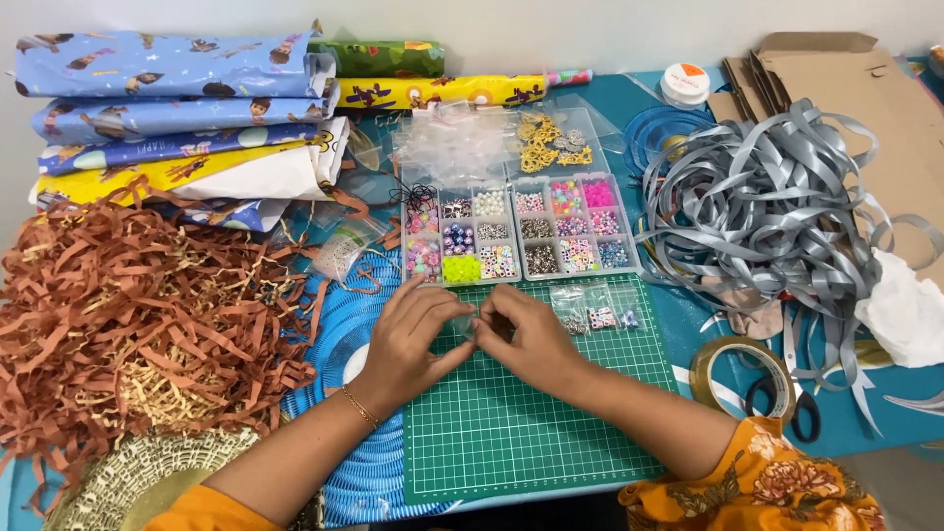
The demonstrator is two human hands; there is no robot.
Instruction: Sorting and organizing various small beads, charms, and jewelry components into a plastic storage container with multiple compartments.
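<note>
My left hand and my right hand meet over the green cutting mat. Between their fingertips both pinch a small clear plastic bag; what it holds is too small to tell. Just beyond the hands stand two clear compartment boxes of coloured beads. A few small clear bags with beads lie on the mat to the right of my right hand.
A heap of brown paper shreds fills the left. Rolls of wrapping paper lie at the back left. A tangle of grey ribbon, a tape roll, black scissors and cardboard are on the right.
</note>
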